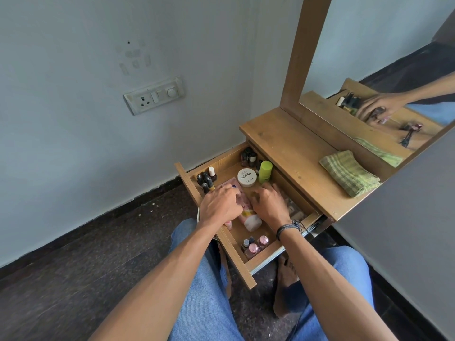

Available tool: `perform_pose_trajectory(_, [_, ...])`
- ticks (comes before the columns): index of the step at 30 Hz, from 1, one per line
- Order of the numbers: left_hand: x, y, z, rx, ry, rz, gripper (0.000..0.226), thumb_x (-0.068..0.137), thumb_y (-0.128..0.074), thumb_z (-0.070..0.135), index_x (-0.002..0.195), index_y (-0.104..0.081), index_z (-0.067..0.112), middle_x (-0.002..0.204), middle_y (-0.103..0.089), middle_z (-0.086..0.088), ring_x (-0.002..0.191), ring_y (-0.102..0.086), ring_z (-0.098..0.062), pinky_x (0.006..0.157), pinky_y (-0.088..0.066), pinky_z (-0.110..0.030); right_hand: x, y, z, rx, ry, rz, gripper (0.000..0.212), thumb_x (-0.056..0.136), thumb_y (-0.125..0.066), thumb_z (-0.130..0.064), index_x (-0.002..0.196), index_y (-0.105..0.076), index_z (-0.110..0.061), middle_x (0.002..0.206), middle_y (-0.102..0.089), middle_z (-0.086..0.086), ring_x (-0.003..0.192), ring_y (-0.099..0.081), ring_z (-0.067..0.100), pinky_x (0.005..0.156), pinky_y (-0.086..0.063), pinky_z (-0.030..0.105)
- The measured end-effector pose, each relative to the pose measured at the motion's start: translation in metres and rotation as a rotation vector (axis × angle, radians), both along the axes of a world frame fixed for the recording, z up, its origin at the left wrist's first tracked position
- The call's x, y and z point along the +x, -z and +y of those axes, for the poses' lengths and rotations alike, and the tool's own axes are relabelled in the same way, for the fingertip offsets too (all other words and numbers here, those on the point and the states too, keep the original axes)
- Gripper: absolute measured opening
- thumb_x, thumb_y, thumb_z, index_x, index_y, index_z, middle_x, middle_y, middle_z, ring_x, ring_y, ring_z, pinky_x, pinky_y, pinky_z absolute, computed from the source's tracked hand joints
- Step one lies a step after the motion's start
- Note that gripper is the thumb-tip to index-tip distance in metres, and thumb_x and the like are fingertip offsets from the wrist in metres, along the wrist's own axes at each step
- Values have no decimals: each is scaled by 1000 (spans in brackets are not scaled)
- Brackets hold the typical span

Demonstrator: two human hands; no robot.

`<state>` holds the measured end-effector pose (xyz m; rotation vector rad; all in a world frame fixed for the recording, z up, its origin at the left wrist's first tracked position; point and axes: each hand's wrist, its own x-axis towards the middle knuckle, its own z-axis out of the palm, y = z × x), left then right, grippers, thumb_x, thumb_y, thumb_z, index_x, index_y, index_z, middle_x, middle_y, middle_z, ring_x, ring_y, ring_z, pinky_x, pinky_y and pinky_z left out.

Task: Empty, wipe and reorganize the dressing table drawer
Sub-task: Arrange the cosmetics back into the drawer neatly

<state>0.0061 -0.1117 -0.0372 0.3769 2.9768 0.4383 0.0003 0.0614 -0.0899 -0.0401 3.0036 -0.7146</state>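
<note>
The wooden drawer (236, 252) of the dressing table stands pulled out. Inside it both hands reach side by side. My left hand (219, 205) lies with curled fingers on a pink tube (251, 217) that rests flat in the middle. My right hand (270, 203) is just right of the tube, fingers bent down onto the drawer floor; what it touches is hidden. A white round tub (247, 177) and a green bottle (265, 171) stand behind the hands. Dark nail polish bottles (206, 179) fill the back left corner, pink-capped bottles (254, 246) the near end.
A folded green checked cloth (349, 172) lies on the table top (295, 153) by the mirror (384, 70). A white rim of a container (198, 215) shows under the drawer's left side. My knees in blue jeans sit below the drawer; a wall socket (154, 96) is left.
</note>
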Motion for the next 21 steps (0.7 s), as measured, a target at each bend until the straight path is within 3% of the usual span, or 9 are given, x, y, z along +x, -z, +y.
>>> perform_pose_trajectory(3, [0, -4, 0, 39, -38, 9, 41, 84, -58, 24, 124, -67, 25, 130, -61, 7, 111, -61, -18, 86, -44, -34, 3, -8, -1, -92, 45, 148, 19, 89, -55, -13, 90, -74, -11, 99, -67, 12, 92, -57, 34, 88, -51, 46])
perform_pose_trajectory(6, [0, -5, -1, 99, -72, 10, 37, 87, -57, 24, 123, -67, 23, 129, -60, 7, 106, -63, -18, 84, -47, -34, 16, -24, 1, -173, 67, 301, 16, 90, -62, -11, 95, -77, -13, 96, -71, 4, 87, -57, 23, 75, -53, 41])
perform_pose_trajectory(9, [-1, -4, -4, 153, -116, 19, 28, 89, -57, 23, 115, -69, 26, 122, -62, 11, 96, -63, -12, 74, -48, -31, 37, -39, 12, -235, 85, 353, 14, 93, -65, -14, 100, -77, -16, 96, -71, -4, 84, -60, 13, 72, -54, 32])
perform_pose_trajectory(12, [-1, -4, -4, 222, -144, 37, 25, 90, -61, 20, 114, -67, 26, 119, -63, 13, 90, -61, -7, 68, -46, -26, 66, -40, 28, -288, 164, 339, 12, 94, -66, -16, 100, -76, -19, 94, -70, -7, 83, -62, 13, 71, -55, 33])
perform_pose_trajectory(15, [0, -5, -5, 400, -214, 59, 22, 88, -64, 16, 107, -67, 25, 111, -65, 14, 92, -65, -6, 75, -57, -30, 97, -26, 38, -295, 178, 320, 11, 93, -69, -15, 100, -77, -17, 95, -69, -7, 83, -59, 12, 72, -54, 33])
perform_pose_trajectory(19, [8, -15, -9, 784, -323, 50, 30, 88, -60, 0, 104, -71, 22, 105, -69, 11, 98, -66, -5, 82, -55, -20, 112, -5, 37, -147, 49, 400, 13, 89, -72, -5, 99, -75, -12, 96, -62, -3, 87, -52, 18, 74, -50, 35])
perform_pose_trajectory(21, [17, -23, -12, 913, -402, 88, 35, 87, -57, -7, 106, -73, 18, 106, -71, 8, 102, -66, -6, 88, -55, -21, 112, -1, 34, -121, 82, 451, 16, 87, -71, 0, 98, -75, -10, 95, -62, -1, 86, -52, 20, 74, -51, 37])
